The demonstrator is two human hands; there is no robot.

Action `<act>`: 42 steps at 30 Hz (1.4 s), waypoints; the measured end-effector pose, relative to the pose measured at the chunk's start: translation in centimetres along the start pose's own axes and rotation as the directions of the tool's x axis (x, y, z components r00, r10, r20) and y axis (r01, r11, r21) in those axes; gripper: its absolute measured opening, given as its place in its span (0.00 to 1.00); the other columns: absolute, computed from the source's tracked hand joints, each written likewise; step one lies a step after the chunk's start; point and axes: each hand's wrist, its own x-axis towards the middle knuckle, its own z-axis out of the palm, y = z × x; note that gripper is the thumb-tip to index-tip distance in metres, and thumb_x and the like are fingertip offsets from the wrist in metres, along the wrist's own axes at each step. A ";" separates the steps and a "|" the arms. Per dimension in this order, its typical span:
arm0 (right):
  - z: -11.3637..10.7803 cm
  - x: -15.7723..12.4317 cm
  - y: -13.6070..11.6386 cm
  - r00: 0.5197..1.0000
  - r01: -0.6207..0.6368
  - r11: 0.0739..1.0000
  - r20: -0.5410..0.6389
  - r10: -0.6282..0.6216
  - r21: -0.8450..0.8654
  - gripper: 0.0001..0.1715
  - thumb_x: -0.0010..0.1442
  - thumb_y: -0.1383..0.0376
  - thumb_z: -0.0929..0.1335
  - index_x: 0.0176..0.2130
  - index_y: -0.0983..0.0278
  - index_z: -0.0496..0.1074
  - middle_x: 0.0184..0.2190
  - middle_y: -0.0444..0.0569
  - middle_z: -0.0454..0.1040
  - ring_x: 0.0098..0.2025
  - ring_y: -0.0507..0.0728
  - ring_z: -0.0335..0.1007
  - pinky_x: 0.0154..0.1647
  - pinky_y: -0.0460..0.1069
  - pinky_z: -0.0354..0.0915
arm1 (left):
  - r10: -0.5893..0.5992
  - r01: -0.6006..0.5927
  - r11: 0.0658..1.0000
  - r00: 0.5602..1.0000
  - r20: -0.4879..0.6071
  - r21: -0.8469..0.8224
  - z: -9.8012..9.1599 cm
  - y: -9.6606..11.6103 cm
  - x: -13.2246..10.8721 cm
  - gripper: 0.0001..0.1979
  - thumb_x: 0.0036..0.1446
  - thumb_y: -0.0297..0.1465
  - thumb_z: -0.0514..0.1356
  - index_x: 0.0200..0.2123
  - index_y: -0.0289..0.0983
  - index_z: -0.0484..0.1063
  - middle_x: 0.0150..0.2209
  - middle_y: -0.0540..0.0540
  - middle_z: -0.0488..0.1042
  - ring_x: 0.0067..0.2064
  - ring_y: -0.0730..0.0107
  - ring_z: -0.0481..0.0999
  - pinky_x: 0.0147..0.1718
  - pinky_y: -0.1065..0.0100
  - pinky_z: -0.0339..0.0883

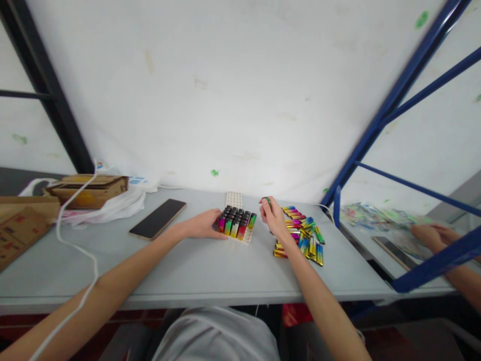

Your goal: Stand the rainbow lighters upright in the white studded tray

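Note:
A white tray (247, 237) on the table holds rows of lighters (235, 226) standing upright, with black tops and pink, green, yellow and red bodies. Bare tray slots show at its front right corner. My left hand (207, 224) grips the tray's left side, thumb in front and fingers behind. Just right of the tray, my right hand (272, 215) is closed in a pinch above the table. A small green and dark end of a lighter (267, 200) shows at its fingertips; the rest is hidden. Beside that hand lies a loose pile of shiny multicoloured lighters (311, 245), partly behind my forearm.
A white perforated tray (234, 199) lies behind the filled one. Left are a phone (158, 218), cardboard boxes (88, 191), a plastic bag (112, 206) and a white cable (77, 245) crossing my forearm. A blue metal frame (370, 123) stands right; another person's hands (432, 235) work beyond it.

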 end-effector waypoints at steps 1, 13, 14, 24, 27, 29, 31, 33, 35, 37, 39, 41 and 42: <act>-0.2 0.0 -0.2 1.000 0.010 1.000 0.013 -0.010 0.017 0.27 0.70 0.39 0.59 0.41 0.58 0.66 0.24 0.39 0.65 0.21 0.51 0.59 0.24 0.46 0.58 | 0.001 -0.001 1.000 1.000 -0.001 -0.001 0.0 0.0 0.0 0.34 0.49 0.57 0.69 0.49 0.37 0.76 0.46 0.41 0.80 0.48 0.49 0.78 0.50 0.59 0.71; -0.8 -0.2 -0.6 0.966 0.222 0.947 0.187 -0.181 -0.232 0.23 0.68 0.46 0.67 0.41 0.61 0.78 0.25 0.44 0.70 0.28 0.54 0.62 0.32 0.49 0.61 | -0.017 0.017 1.000 1.000 0.001 0.004 0.4 -0.5 0.1 0.34 0.49 0.56 0.69 0.50 0.37 0.76 0.47 0.40 0.80 0.48 0.49 0.78 0.49 0.59 0.71; -0.8 -0.3 -0.4 0.962 0.225 0.947 0.209 -0.178 -0.230 0.22 0.68 0.47 0.68 0.42 0.61 0.78 0.25 0.43 0.69 0.27 0.54 0.62 0.31 0.49 0.61 | -0.014 0.014 1.000 1.000 0.000 0.006 0.4 -0.5 0.1 0.34 0.49 0.56 0.69 0.50 0.37 0.76 0.47 0.40 0.80 0.48 0.49 0.79 0.49 0.59 0.71; -1.2 -0.3 0.4 0.950 0.229 0.951 0.262 -0.171 -0.209 0.16 0.67 0.51 0.70 0.44 0.60 0.74 0.23 0.38 0.66 0.25 0.52 0.61 0.30 0.48 0.59 | -0.013 0.013 1.000 1.000 -0.002 0.007 0.1 0.0 0.1 0.33 0.49 0.56 0.69 0.48 0.37 0.76 0.47 0.40 0.80 0.48 0.49 0.79 0.49 0.59 0.71; -1.4 -0.3 0.4 0.947 0.230 0.950 0.273 -0.169 -0.209 0.16 0.66 0.50 0.70 0.43 0.60 0.74 0.23 0.38 0.66 0.25 0.52 0.62 0.30 0.48 0.59 | -0.024 0.024 0.999 1.000 0.007 0.022 0.0 0.4 0.0 0.31 0.50 0.55 0.69 0.47 0.37 0.76 0.46 0.40 0.80 0.47 0.49 0.79 0.48 0.59 0.71; -1.5 -0.3 0.4 0.947 0.232 0.949 0.275 -0.169 -0.214 0.17 0.66 0.50 0.70 0.43 0.60 0.74 0.23 0.38 0.66 0.25 0.52 0.62 0.30 0.48 0.60 | -0.040 0.040 0.999 0.999 0.005 0.031 -0.1 0.5 -0.1 0.32 0.50 0.55 0.69 0.48 0.37 0.76 0.46 0.40 0.79 0.47 0.48 0.79 0.48 0.59 0.71; -1.5 -0.3 0.4 0.947 0.233 0.947 0.272 -0.170 -0.221 0.18 0.66 0.49 0.70 0.43 0.60 0.74 0.23 0.38 0.67 0.25 0.52 0.62 0.30 0.48 0.60 | -0.054 0.054 0.998 0.999 0.006 0.038 -0.1 0.6 -0.1 0.33 0.50 0.55 0.69 0.48 0.36 0.75 0.45 0.39 0.79 0.47 0.48 0.79 0.48 0.59 0.72; -1.6 -0.3 0.4 0.949 0.232 0.945 0.266 -0.168 -0.231 0.18 0.66 0.49 0.70 0.43 0.60 0.73 0.23 0.39 0.68 0.25 0.53 0.64 0.30 0.48 0.61 | -0.052 0.051 0.998 0.999 0.010 0.041 -0.1 0.6 -0.1 0.33 0.50 0.55 0.69 0.48 0.35 0.75 0.46 0.39 0.79 0.47 0.49 0.79 0.48 0.59 0.71; -1.6 -0.3 0.4 0.951 0.229 0.944 0.262 -0.164 -0.239 0.18 0.66 0.49 0.71 0.43 0.60 0.73 0.24 0.39 0.69 0.25 0.53 0.65 0.30 0.48 0.61 | -0.031 0.030 0.999 0.999 0.015 0.039 -0.1 0.5 -0.1 0.32 0.50 0.55 0.69 0.48 0.36 0.75 0.46 0.40 0.79 0.47 0.50 0.78 0.48 0.60 0.71; -1.5 -0.4 0.4 0.949 0.222 0.947 0.273 -0.156 -0.230 0.18 0.66 0.49 0.71 0.43 0.60 0.72 0.24 0.39 0.70 0.25 0.53 0.65 0.30 0.48 0.62 | -0.014 0.014 0.999 1.000 0.014 0.033 0.0 0.3 0.0 0.32 0.50 0.55 0.69 0.48 0.36 0.76 0.46 0.40 0.79 0.47 0.50 0.78 0.48 0.60 0.71; -1.4 -0.4 0.3 0.944 0.212 0.955 0.295 -0.145 -0.209 0.20 0.64 0.48 0.72 0.43 0.60 0.72 0.24 0.39 0.70 0.25 0.53 0.66 0.30 0.47 0.62 | -0.010 0.010 1.000 1.000 0.008 0.026 0.1 0.1 0.0 0.33 0.50 0.56 0.69 0.48 0.36 0.76 0.46 0.40 0.79 0.47 0.50 0.78 0.48 0.60 0.71; -1.4 -0.4 0.2 0.940 0.202 0.960 0.313 -0.135 -0.195 0.21 0.64 0.47 0.72 0.43 0.61 0.72 0.24 0.39 0.72 0.26 0.53 0.67 0.30 0.47 0.63 | -0.007 0.007 1.000 1.000 0.000 0.017 0.2 -0.1 0.1 0.33 0.50 0.57 0.68 0.48 0.36 0.76 0.45 0.41 0.79 0.46 0.51 0.78 0.48 0.60 0.72; -1.5 -0.4 0.1 0.941 0.201 0.959 0.311 -0.132 -0.200 0.21 0.64 0.46 0.72 0.43 0.61 0.72 0.25 0.40 0.72 0.26 0.53 0.68 0.30 0.47 0.63 | -0.001 0.001 1.000 1.000 -0.003 0.011 0.2 -0.3 0.1 0.34 0.50 0.57 0.68 0.48 0.36 0.76 0.45 0.41 0.79 0.46 0.51 0.78 0.49 0.60 0.72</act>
